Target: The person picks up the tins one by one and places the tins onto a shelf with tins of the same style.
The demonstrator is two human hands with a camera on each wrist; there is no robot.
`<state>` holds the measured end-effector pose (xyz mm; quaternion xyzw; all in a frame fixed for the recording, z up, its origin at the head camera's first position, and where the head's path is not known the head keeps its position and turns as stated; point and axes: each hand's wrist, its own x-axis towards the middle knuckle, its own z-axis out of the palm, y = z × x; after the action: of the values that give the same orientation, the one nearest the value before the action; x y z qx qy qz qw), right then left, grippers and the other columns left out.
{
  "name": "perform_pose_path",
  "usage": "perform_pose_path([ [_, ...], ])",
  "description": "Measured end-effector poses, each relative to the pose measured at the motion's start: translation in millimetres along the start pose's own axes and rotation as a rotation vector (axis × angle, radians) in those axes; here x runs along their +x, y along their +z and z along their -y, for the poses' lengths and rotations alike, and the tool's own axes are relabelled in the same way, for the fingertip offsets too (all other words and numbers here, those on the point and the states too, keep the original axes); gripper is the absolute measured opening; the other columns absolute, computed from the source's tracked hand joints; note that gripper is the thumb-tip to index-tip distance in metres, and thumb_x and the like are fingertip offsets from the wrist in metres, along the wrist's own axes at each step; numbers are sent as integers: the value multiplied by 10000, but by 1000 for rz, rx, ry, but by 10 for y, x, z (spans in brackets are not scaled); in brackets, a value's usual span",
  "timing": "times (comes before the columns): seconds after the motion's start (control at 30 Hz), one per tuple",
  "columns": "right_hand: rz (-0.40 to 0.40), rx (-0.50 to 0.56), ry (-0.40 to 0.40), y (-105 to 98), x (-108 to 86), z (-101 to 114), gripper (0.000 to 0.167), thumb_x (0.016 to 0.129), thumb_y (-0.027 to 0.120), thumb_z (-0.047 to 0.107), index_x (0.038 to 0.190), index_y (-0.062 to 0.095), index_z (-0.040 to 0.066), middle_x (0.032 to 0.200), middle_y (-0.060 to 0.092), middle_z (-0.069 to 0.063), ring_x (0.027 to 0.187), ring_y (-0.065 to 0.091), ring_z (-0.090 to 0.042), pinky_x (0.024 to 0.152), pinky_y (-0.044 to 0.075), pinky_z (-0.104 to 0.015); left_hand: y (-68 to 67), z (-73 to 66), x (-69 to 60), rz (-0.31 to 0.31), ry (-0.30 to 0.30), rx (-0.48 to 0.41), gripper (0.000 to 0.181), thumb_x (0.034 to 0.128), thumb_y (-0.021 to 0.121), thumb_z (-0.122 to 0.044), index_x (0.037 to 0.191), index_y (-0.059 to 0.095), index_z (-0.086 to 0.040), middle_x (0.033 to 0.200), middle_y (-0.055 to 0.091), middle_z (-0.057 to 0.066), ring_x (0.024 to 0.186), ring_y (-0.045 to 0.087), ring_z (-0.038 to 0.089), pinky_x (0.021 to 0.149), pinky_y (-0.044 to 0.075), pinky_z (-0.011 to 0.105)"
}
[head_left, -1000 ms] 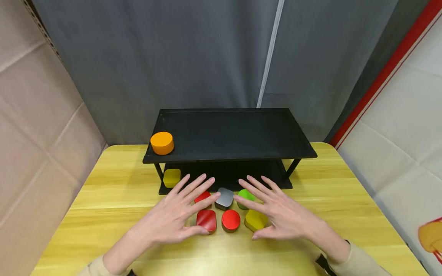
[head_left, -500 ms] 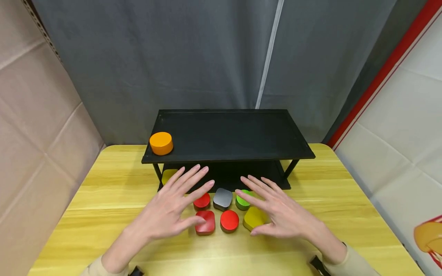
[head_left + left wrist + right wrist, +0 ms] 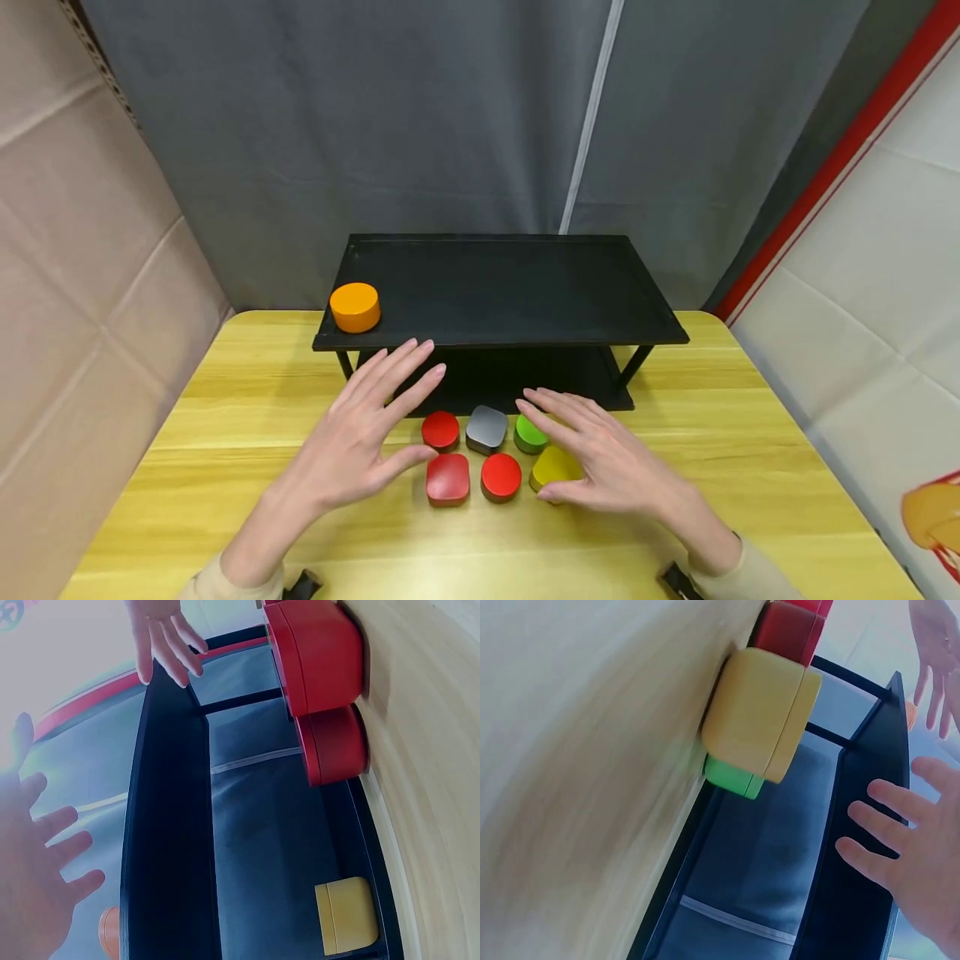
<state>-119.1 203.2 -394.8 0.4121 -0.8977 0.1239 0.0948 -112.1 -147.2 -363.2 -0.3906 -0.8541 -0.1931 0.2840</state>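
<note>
Above the table (image 3: 480, 554), left hand (image 3: 358, 442), right hand (image 3: 600, 458) partly covering a yellow block (image 3: 552, 467), each grip unclenched

Wood-grain table (image 3: 480, 554), black two-tier shelf (image 3: 502, 287) at far side: orange disc (image 3: 355, 308) top left, yellow block (image 3: 351, 916) lower left. On table just in front, two rows L-R: back red disc (image 3: 440, 430), grey block (image 3: 486, 427), green disc (image 3: 529, 436); front red square block (image 3: 447, 478), red puck (image 3: 500, 476), yellow rounded block (image 3: 553, 466)
</note>
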Motion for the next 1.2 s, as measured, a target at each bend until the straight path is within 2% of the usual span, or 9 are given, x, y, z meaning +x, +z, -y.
perform_pose_path([
  [0.17,-47,22,42,8,22,37,956,861,709,668,1636,276,314,1646,414,18,1455,464,-179,1104,514,-491,-23,40,22,-44,-11,-17,738,1035,383,-657,1581,426,-161,1644,403,128,1527,372,288,1307,249,443],
  [0.43,-86,41,69,57,57,100,940,827,789,587,1612,317,372,1607,468,68,1398,530,-139,1044,567,-464,-60,82,30,-93,-33,-23,733,1039,387,-648,1570,444,-146,1636,420,109,1498,404,275,1325,205,342],
  [0.53,-82,53,90,75,54,128,937,814,803,580,1601,330,399,1593,483,88,1384,540,-126,1034,574,-465,-69,87,18,-112,-59,-34,724,1037,401,-644,1566,452,-153,1628,435,88,1480,419,268,1306,225,308],
  [0.67,-55,66,122,99,46,167,879,849,742,640,1594,327,428,1595,466,134,1383,537,-111,1044,568,-462,-73,91,-2,-152,-92,-58,713,1039,413,-634,1554,470,-146,1607,466,78,1452,444,260,1279,254,279],
  [0.77,-46,68,132,119,43,192,842,869,698,673,1589,336,428,1591,467,148,1385,535,-100,1054,564,-453,-72,93,-12,-171,-105,-71,708,1045,401,-628,1549,476,-137,1598,477,78,1436,459,254,1274,251,250],
  [0.87,-54,76,131,144,48,201,840,864,726,643,1583,355,417,1584,476,150,1384,537,-95,1060,560,-447,-66,98,-14,-180,-118,-78,702,1047,398,-622,1551,474,-139,1599,477,70,1424,467,245,1266,243,212],
  [1.03,-61,86,146,197,56,205,852,844,771,600,1573,363,433,1568,488,168,1367,546,-84,1055,564,-440,-61,122,3,-214,-119,-93,688,1050,421,-600,1541,484,-122,1585,493,75,1408,473,241,1253,248,182],
  [1.2,-45,100,174,244,69,203,825,851,754,618,1561,368,457,1549,502,187,1351,554,-78,1043,570,-445,-53,152,43,-243,-109,-113,664,1061,423,-567,1536,489,-107,1576,503,78,1410,471,232,1254,251,184],
])
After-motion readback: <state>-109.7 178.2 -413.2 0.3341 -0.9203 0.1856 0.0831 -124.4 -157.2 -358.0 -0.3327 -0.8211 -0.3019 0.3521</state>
